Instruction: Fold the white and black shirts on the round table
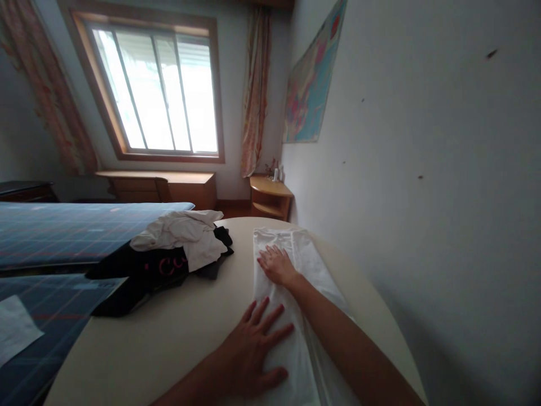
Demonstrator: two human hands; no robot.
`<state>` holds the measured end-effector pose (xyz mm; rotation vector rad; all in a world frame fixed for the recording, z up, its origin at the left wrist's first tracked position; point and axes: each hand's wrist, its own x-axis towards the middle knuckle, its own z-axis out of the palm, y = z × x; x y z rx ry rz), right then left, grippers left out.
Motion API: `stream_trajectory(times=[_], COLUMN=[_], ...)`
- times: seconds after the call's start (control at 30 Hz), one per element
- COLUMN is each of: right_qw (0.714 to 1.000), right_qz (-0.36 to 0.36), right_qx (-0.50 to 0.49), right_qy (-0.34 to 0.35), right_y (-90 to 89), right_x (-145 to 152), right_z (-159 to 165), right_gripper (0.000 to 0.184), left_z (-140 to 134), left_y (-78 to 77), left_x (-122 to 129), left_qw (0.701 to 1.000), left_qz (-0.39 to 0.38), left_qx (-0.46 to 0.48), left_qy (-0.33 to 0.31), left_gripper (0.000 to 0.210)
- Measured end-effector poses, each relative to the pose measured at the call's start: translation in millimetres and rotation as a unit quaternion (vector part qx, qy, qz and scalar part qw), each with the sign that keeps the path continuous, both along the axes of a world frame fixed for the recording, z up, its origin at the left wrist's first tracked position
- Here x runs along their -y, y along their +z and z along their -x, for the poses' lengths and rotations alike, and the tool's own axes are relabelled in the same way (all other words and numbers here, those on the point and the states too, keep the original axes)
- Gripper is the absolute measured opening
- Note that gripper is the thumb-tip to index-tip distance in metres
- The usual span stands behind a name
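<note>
Left hand [249, 349] and right hand [276, 266] are both spread, holding nothing. Beneath them, the pale table [177, 338] carries the white garment [299, 351], lying lengthwise under the palms, and to its left the heap of clothes [163, 280]. I judge laying out mostly done; some wrinkles remain to smooth, and the heap seems not yet folded.

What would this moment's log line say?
left hand: spread over white cloth garment | right hand: on it, farther forward | beneath: round cream table
</note>
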<state>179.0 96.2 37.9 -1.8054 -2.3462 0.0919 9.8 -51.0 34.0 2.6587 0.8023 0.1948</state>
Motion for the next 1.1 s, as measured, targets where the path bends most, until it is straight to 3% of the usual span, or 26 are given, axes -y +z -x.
stream_trajectory(times=[0.1, 0.23, 0.37, 0.5, 0.67, 0.77, 0.93, 1.1], right_qw=[1.000, 0.998, 0.998, 0.998, 0.995, 0.994, 0.992, 0.994], right_qz=[-0.003, 0.051, 0.040, 0.045, 0.065, 0.066, 0.055, 0.013], right_qx=[0.010, -0.007, -0.041, -0.037, -0.036, -0.034, -0.049, -0.079], right_qy=[-0.020, -0.040, -0.034, -0.040, -0.062, -0.081, -0.105, -0.074], right_y=[1.6, -12.1, -29.9, -33.0, -28.9, -28.7, -29.2, -27.2], right_x=[44.3, 95.1, 111.0, 92.3, 49.3, 21.7, -18.1, -33.5], right_z=[-18.5, -40.6, -46.4, -40.3, -28.5, -21.4, -11.9, -15.1], right_gripper=[0.054, 0.054, 0.054, 0.057, 0.059, 0.059, 0.057, 0.053], left_z=[0.0, -0.9, -1.9, 2.1, 9.2, 8.8, 1.6, 3.8], left_y=[-0.2, 0.0, 0.2, -0.1, -0.7, -2.7, -6.6, -3.9], left_x=[-0.9, -0.3, 1.1, -2.4, -11.2, -12.0, -1.1, 9.2], left_qw=[1.000, 1.000, 0.999, 0.996, 0.985, 0.982, 0.989, 0.999], left_qz=[-0.010, -0.027, -0.037, -0.059, -0.106, -0.120, -0.088, -0.022], left_qx=[-0.005, -0.002, -0.010, -0.029, -0.028, 0.000, 0.045, -0.001], left_qy=[0.000, -0.009, 0.005, 0.055, 0.132, 0.146, 0.113, 0.038], left_gripper=[0.078, 0.080, 0.084, 0.077, 0.064, 0.056, 0.056, 0.074])
